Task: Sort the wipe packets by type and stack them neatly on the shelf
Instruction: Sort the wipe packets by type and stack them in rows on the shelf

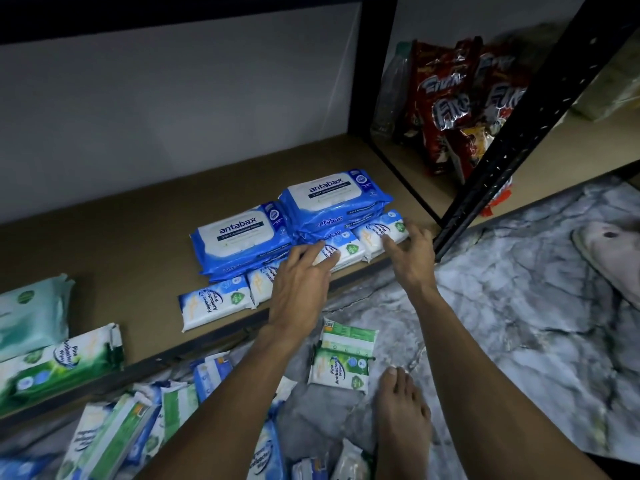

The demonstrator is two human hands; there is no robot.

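The taller antabax stack (335, 202) stands on the shelf board (104, 233), towards its right end, and everything else is placed from it. Touching its left side is a lower antabax stack (240, 235). Along its front edge, at the lip of the shelf, lie two small blue-and-white fragrance-free packets, one under each hand.

The left hand (301, 285) is spread flat with straight fingers, its fingertips resting on the left packet (346, 251) just in front of the stack. The right hand (412, 252) is also loose and uncurled, gripping nothing; its fingertips seem to touch the right packet (379, 232) at the stack's front right corner, though the dim light makes contact hard to confirm.

Further left of the stack, two more fragrance-free packets (214, 303) continue the row, one partly hidden by the left hand. Well to the left lie green pine packets (59, 362).

In front of the stack, down on the floor, a single pine packet (343, 362) lies between the forearms, beside a bare foot (401, 410), with a loose heap of packets (138, 427) to its left. Right of the stack, past the black upright (519, 133), stand red snack bags (446, 105).
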